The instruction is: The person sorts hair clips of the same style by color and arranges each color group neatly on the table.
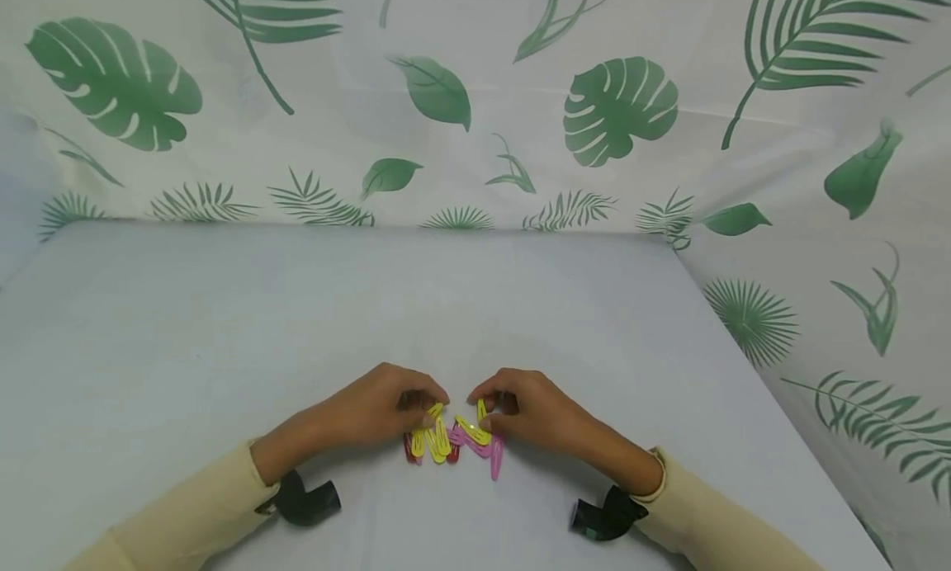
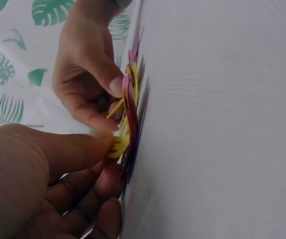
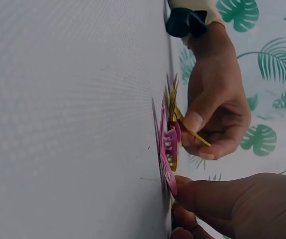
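Observation:
A small pile of snap hair clips in yellow, pink and dark red lies on the white table between the two hands. My left hand (image 1: pixel 379 406) pinches a yellow hair clip (image 2: pixel 117 147) between thumb and forefinger at the pile's left side. Opposite it, my right hand (image 1: pixel 531 410) holds another yellow hair clip (image 1: pixel 481 408), raised at a slant. Beneath the right thumb, a pink hair clip (image 1: pixel 496 458) points toward the front. Dark red clips (image 1: pixel 453 453) show partly under yellow ones (image 1: pixel 442 441). The curled fingers hide part of the pile.
White cloth covers the table (image 1: pixel 334 299). Behind and to the right hangs a white curtain (image 1: pixel 513 101) printed with green leaves. Black wrist cameras (image 1: pixel 308 501) sit under both beige sleeves (image 1: pixel 189 505), close above the table.

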Demonstrator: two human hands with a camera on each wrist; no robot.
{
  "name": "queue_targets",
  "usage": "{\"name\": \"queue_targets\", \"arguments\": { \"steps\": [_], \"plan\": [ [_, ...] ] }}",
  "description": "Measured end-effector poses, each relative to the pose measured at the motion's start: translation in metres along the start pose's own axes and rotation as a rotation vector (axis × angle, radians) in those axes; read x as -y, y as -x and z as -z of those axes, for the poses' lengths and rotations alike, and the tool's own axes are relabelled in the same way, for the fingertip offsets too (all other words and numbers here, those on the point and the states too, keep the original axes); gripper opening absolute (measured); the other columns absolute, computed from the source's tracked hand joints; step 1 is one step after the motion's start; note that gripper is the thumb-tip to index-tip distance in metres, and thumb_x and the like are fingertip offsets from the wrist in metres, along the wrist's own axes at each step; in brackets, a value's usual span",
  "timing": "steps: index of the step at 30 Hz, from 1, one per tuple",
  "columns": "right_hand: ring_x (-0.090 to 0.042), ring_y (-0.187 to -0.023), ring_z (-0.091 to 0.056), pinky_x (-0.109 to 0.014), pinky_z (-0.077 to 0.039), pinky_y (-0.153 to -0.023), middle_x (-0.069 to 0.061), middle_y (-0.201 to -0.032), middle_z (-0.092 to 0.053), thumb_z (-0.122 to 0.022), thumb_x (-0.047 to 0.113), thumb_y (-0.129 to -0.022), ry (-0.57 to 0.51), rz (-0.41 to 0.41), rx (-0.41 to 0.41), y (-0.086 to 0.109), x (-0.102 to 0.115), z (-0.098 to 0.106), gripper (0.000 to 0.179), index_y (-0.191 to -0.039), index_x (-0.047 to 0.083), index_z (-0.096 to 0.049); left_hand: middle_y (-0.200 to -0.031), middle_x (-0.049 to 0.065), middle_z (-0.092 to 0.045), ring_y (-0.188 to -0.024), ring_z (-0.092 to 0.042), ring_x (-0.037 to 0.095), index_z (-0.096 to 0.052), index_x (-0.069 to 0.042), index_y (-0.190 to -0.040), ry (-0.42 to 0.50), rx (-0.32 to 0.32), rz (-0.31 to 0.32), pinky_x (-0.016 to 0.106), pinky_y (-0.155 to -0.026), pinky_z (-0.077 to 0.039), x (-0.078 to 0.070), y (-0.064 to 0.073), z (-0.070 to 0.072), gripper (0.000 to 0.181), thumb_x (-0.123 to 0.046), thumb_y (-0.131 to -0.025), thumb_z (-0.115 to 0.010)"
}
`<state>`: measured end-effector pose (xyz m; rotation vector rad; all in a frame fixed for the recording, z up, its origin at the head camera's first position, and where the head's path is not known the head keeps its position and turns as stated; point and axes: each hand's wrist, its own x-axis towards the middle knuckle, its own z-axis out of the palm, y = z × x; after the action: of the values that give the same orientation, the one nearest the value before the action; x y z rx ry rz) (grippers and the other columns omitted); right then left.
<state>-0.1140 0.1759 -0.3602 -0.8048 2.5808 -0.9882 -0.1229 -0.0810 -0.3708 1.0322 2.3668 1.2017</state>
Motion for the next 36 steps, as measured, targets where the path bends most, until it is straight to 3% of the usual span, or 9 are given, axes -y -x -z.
{"name": "queue_targets", "arguments": {
  "steps": [10,16,24,29,36],
  "plan": [
    [-0.011,-0.073,-0.051,-0.024,-0.047,-0.063,0.007,-0.083,-0.056,-0.072,0.000,-0.084,0.004,-0.038,-0.022,0.000,0.002,-0.001,0.024,-0.106,0.010,-0.071,-0.088,-0.007,-0.064,-0.072,-0.060,0.008,-0.071,-0.010,-0.109,0.000,-0.191,0.081,0.028,-0.072,-0.051,0.000,-0.004,-0.001,0.021,-0.003,-0.089,-0.068],
    [-0.010,-0.074,-0.053,-0.025,-0.048,-0.066,0.008,-0.082,-0.057,-0.071,-0.003,-0.084,0.015,-0.043,-0.045,0.002,0.002,-0.001,0.023,-0.104,0.010,-0.069,-0.091,-0.002,-0.065,-0.076,-0.065,0.009,-0.071,-0.007,-0.107,0.083,-0.292,0.169,0.029,-0.075,-0.053,0.009,-0.009,0.003,0.020,-0.003,-0.088,-0.070],
    [-0.011,-0.073,-0.053,-0.024,-0.049,-0.066,0.006,-0.083,-0.057,-0.070,-0.006,-0.085,0.034,-0.004,-0.139,0.000,0.002,0.001,0.023,-0.102,0.010,-0.071,-0.093,0.005,-0.066,-0.078,-0.066,0.016,-0.069,0.001,-0.109,0.132,-0.401,0.164,0.029,-0.066,-0.054,0.016,-0.027,0.020,0.021,0.001,-0.087,-0.069],
    [-0.011,-0.073,-0.055,-0.024,-0.050,-0.067,0.004,-0.085,-0.057,-0.069,-0.006,-0.086,-0.011,-0.003,-0.131,-0.001,-0.002,0.003,0.024,-0.104,0.010,-0.071,-0.087,0.004,-0.067,-0.077,-0.062,0.017,-0.070,0.002,-0.107,0.102,-0.436,0.170,0.029,-0.061,-0.050,0.018,-0.045,0.024,0.020,-0.001,-0.088,-0.069],
    [-0.011,-0.073,-0.057,-0.025,-0.051,-0.067,0.001,-0.091,-0.062,-0.068,-0.007,-0.086,-0.032,-0.027,-0.113,-0.002,-0.004,0.004,0.027,-0.107,0.009,-0.070,-0.087,0.006,-0.066,-0.078,-0.061,0.017,-0.070,0.003,-0.105,0.085,-0.420,0.160,0.028,-0.064,-0.050,0.021,-0.068,0.026,0.020,-0.001,-0.086,-0.070]
  ]
}}
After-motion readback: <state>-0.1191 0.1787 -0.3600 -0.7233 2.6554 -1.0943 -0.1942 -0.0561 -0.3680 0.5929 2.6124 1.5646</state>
